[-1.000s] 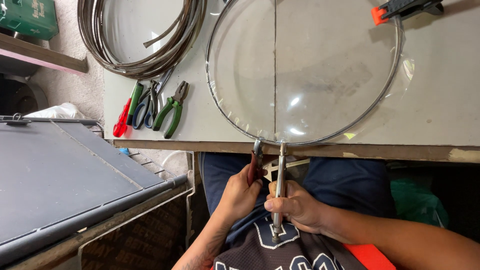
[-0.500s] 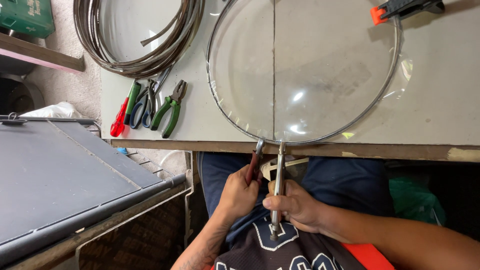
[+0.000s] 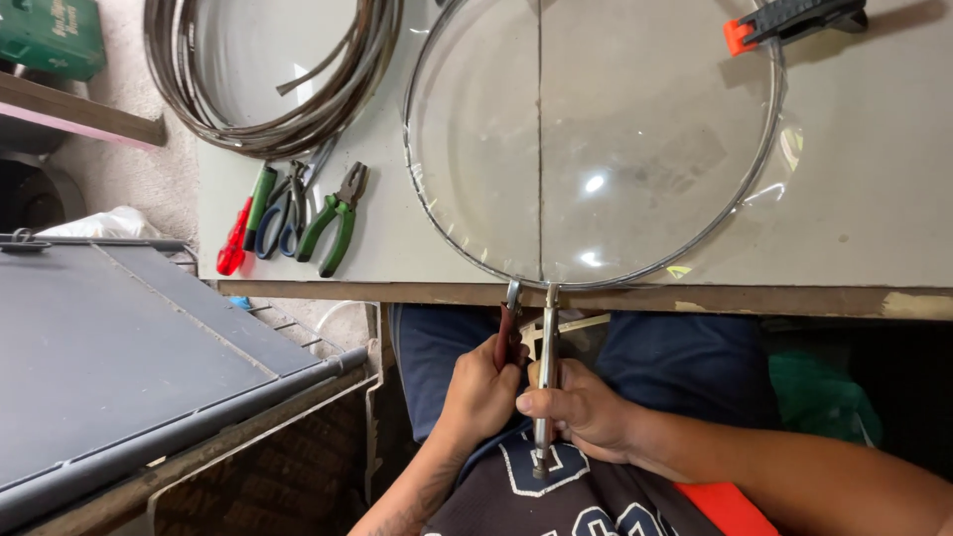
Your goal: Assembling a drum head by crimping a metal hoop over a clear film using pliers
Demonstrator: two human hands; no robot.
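A large round metal hoop (image 3: 635,276) with clear film is lying flat on the table (image 3: 874,199), touching its near edge, where two pliers (image 3: 545,337) are gripping its rim.

Head camera looks steeply down, close over the workbench (image 3: 874,228).

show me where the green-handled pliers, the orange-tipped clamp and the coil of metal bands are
green-handled pliers (image 3: 338,223), head view, on the handles.
orange-tipped clamp (image 3: 794,18), head view, on the black body.
coil of metal bands (image 3: 298,124), head view, on the lower right of the loop.
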